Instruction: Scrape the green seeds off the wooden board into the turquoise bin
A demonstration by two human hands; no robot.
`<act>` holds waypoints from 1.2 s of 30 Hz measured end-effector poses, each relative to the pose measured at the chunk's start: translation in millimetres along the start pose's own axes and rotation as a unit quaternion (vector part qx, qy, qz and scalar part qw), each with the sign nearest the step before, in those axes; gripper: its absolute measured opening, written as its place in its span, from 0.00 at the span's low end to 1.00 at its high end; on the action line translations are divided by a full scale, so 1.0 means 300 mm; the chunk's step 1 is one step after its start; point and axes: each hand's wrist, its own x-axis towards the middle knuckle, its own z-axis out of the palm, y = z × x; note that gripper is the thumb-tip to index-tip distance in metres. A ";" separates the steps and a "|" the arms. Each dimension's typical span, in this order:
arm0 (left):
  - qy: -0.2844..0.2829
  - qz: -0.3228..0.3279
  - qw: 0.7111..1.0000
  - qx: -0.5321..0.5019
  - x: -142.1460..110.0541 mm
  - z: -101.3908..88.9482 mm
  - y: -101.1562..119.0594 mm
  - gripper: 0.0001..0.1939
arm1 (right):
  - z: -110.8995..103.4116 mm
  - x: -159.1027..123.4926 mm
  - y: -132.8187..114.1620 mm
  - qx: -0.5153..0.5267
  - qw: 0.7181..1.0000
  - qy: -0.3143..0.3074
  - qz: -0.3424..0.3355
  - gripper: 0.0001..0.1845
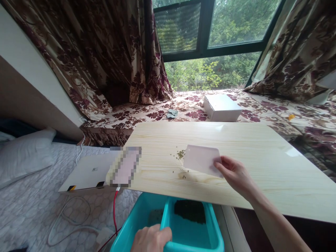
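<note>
My right hand (233, 173) pinches the right edge of a white plastic scraper card (201, 159), held tilted with its left edge on the pale wooden tabletop (262, 164). A small heap of greenish crumbs (180, 154) lies just left of the card, with a few more near the front edge. My left hand (151, 239) grips the rim of a teal plastic bin (191, 231) held below the table's front edge. Dark crumbs lie in the bin.
A pixelated pinkish object (126, 166) lies on the table's left corner. A white box (222, 106) and a grey scrap (172, 113) rest on the flowered window seat behind. A flat white box (86, 173), cables and a pillow (25, 154) lie on the bed at left.
</note>
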 end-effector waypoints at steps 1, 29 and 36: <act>-0.002 -0.004 1.000 -0.001 -0.001 -0.001 0.003 0.22 | -0.001 -0.003 0.001 0.003 1.000 -0.008 0.000 0.09; 0.008 -0.071 0.997 -0.007 -0.042 -0.022 0.032 0.11 | -0.044 -0.070 0.049 0.055 0.996 -0.062 0.028 0.20; 0.003 -0.080 0.997 -0.010 -0.052 -0.023 0.031 0.12 | -0.039 -0.082 0.048 0.070 0.995 -0.068 0.035 0.23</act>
